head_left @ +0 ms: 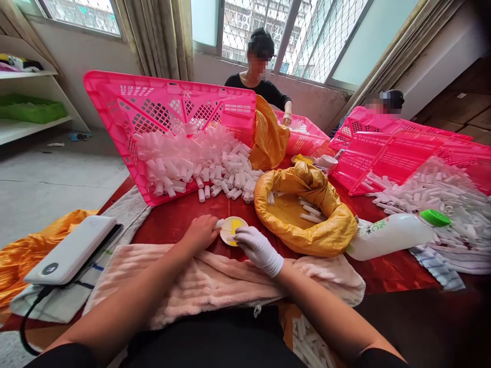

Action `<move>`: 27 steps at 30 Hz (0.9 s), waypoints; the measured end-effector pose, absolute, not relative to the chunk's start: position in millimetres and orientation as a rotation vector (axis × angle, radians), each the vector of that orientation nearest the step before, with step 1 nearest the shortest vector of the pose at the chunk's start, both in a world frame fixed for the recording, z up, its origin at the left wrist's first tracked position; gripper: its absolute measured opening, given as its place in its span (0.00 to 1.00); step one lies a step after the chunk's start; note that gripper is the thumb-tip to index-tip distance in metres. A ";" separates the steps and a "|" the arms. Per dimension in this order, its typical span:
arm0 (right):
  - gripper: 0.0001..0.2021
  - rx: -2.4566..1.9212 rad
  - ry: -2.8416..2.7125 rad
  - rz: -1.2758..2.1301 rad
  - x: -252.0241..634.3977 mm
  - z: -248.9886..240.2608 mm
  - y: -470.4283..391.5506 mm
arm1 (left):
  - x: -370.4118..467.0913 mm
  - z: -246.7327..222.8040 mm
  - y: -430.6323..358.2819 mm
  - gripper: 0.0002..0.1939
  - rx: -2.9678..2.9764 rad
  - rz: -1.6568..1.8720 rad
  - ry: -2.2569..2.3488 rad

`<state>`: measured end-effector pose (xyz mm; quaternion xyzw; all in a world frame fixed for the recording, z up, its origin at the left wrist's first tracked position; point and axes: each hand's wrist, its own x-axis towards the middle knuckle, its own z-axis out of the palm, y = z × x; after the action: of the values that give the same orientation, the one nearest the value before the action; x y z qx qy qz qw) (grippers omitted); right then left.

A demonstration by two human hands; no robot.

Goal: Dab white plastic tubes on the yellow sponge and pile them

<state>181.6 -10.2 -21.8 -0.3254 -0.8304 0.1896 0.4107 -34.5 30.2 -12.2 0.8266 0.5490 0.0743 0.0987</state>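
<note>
At the centre of the frame, the bare left hand (200, 231) has its fingers bent around a short white tube (219, 224), one end pointing at the dish (227, 226). The gloved right hand (253, 246) bends thumb and fingers together over the dish's right edge, by a yellow piece (235, 226); whether it grips the pale bit at its fingertips, I cannot tell. The dish lies between the hands, seemingly so both reach it. The towel (184, 289) along the lower centre probably cushions the forearms. At upper left, a crate (240, 107) stands tipped, likely so its heap of tubes (215, 163) spills within reach. Right of centre, the sack (307, 237) is rolled into a ring, apparently keeping its mouth wide; a bottle (395, 232) lies tilted beside it.
</note>
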 end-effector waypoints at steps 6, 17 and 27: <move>0.17 -1.127 -1.241 1.038 162.6 -14.8 5.4 | -32.6 -14.0 22.7 0.11 2.572 0.457 1.382; 0.19 -1.246 -1.682 0.777 154.4 2.5 -18.3 | -6.5 14.0 2.7 0.14 2.181 0.114 0.849; 0.14 -2.048 -1.380 0.488 335.5 16.9 -187.5 | -57.1 19.7 103.4 0.23 2.363 0.112 1.731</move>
<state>335.5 -187.5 16.9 -0.7742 -0.5216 0.1847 0.3073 -57.1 103.4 19.7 0.8017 0.5872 0.0382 0.1049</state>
